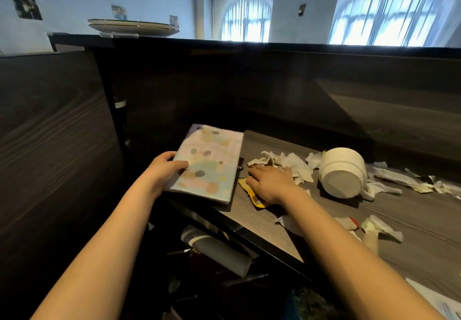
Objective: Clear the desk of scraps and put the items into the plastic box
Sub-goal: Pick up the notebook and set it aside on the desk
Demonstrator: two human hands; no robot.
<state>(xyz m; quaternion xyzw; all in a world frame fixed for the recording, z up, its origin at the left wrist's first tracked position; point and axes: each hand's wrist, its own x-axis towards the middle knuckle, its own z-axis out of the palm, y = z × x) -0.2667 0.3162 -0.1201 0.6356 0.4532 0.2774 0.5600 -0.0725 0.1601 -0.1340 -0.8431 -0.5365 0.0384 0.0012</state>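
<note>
hands around notebook, right on scraps

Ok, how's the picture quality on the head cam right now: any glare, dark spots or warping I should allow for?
Head view: the arched windows are blown out with a blue cast; the space below the desk edge is too dark to read; wide-angle bending curves the partition top. The notebook, both hands and the tipped white cup are lit evenly and fairly sharp.

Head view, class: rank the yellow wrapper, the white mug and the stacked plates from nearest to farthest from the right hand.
1. Yellow wrapper, under the right hand.
2. White mug, tipped over to its right.
3. Stacked plates, on the partition ledge, far upper left.
</note>
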